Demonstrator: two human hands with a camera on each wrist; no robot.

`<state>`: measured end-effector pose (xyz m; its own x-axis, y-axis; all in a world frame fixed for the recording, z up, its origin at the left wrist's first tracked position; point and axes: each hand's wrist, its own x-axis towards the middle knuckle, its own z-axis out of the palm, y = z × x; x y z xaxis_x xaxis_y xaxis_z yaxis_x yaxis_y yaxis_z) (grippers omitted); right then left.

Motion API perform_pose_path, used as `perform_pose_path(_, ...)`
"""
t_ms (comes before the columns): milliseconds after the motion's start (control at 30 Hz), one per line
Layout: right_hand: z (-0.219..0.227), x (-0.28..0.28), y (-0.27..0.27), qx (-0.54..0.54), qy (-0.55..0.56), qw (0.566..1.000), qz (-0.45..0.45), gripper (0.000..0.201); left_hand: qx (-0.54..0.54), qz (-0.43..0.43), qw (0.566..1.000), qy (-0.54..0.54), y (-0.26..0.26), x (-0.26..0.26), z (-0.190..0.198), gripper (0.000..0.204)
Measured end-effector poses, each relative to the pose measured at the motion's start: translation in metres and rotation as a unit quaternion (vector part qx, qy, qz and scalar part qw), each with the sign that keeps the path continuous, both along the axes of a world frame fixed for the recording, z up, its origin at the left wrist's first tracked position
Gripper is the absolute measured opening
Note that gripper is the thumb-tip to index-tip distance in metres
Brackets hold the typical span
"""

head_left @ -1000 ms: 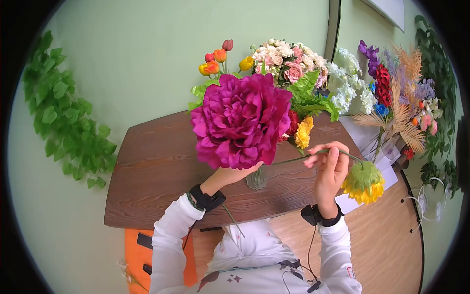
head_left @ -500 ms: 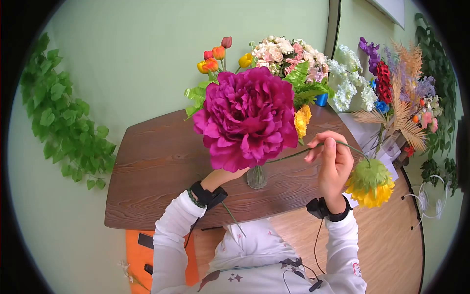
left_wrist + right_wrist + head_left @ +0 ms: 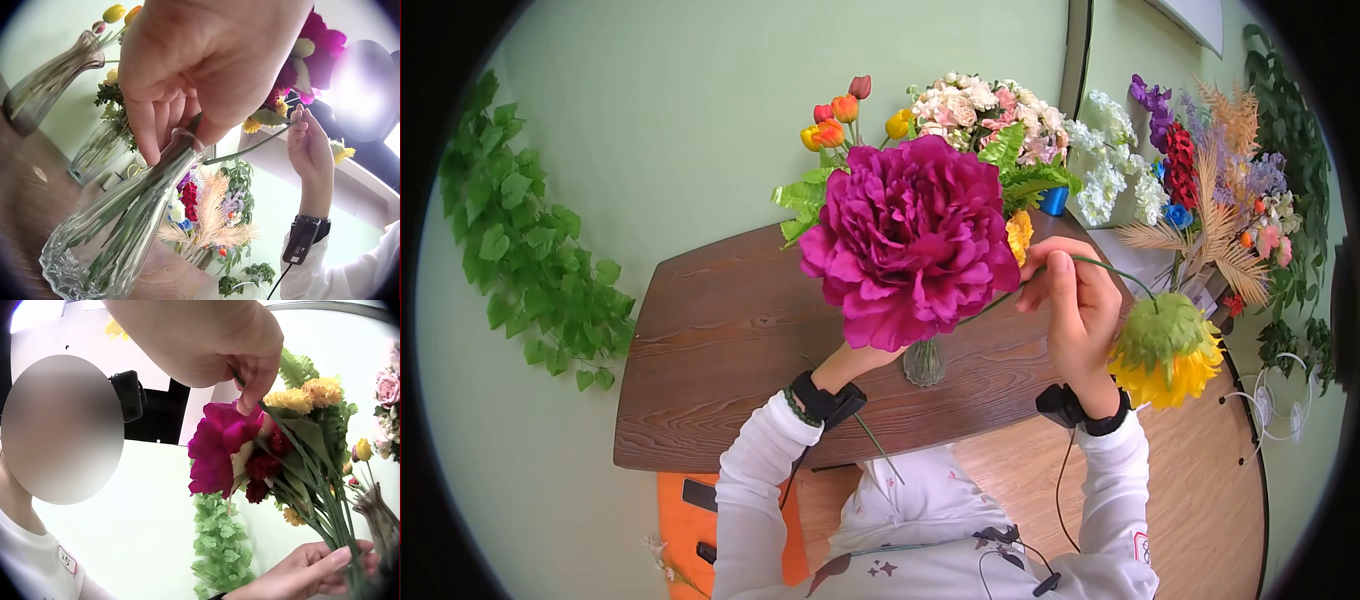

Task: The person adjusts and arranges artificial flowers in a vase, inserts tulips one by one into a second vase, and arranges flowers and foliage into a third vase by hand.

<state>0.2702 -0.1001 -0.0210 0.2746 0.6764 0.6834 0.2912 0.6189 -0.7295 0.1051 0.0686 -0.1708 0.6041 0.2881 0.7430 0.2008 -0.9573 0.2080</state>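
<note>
My left hand (image 3: pixel 200 62) grips a bundle of green stems (image 3: pixel 334 525) at the mouth of a clear glass vase (image 3: pixel 119 225), its fingertips right at the rim. In the head view a large magenta peony (image 3: pixel 915 240) hides most of that hand. Dark red and yellow blooms (image 3: pixel 306 397) and green leaves crowd the bunch. Out to the right, my right hand (image 3: pixel 1080 300) pinches a long green stem (image 3: pixel 250 147) between thumb and fingers. This stem runs from the vase mouth and arches over to a drooping yellow flower (image 3: pixel 1165 350).
Orange tulips (image 3: pixel 830 133) and a pink-white bouquet (image 3: pixel 990 115) stand at the table's back. Another stem (image 3: pixel 875 448) crosses the front edge of the brown table (image 3: pixel 710 330). Tall mixed flowers and dried palm leaves (image 3: pixel 1210 230) stand at right. A wrist-camera cable (image 3: pixel 1060 490) hangs by the right arm.
My right hand has shifted slightly right and up along with the yellow flower, which swung right. The magenta peony has moved a little right. My left hand has stayed at the vase mouth.
</note>
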Motion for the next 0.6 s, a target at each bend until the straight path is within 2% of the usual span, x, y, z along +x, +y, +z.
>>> perform_pose_path(67,0.001,0.000,0.000,0.006,-0.003,1.000,-0.001,0.020,-0.073,-0.019,0.997,0.005,0.000,-0.001,-0.002,0.028)
perform_pose_path(133,0.002,0.000,0.000,0.012,-0.005,1.000,-0.002,0.020,-0.079,-0.019,0.997,0.010,0.010,0.000,-0.017,0.028)
perform_pose_path(400,0.003,-0.006,0.003,-0.008,-0.012,1.000,0.018,0.019,-0.051,-0.027,0.998,0.001,0.005,0.000,-0.009,0.029)
perform_pose_path(533,0.000,-0.008,0.007,0.000,-0.012,1.000,0.015,0.017,-0.085,-0.028,0.996,-0.002,0.009,0.001,-0.015,0.030)
perform_pose_path(600,-0.003,-0.010,0.009,-0.007,0.032,0.999,0.023,0.015,-0.082,-0.031,0.996,0.003,0.008,0.001,-0.013,0.030)
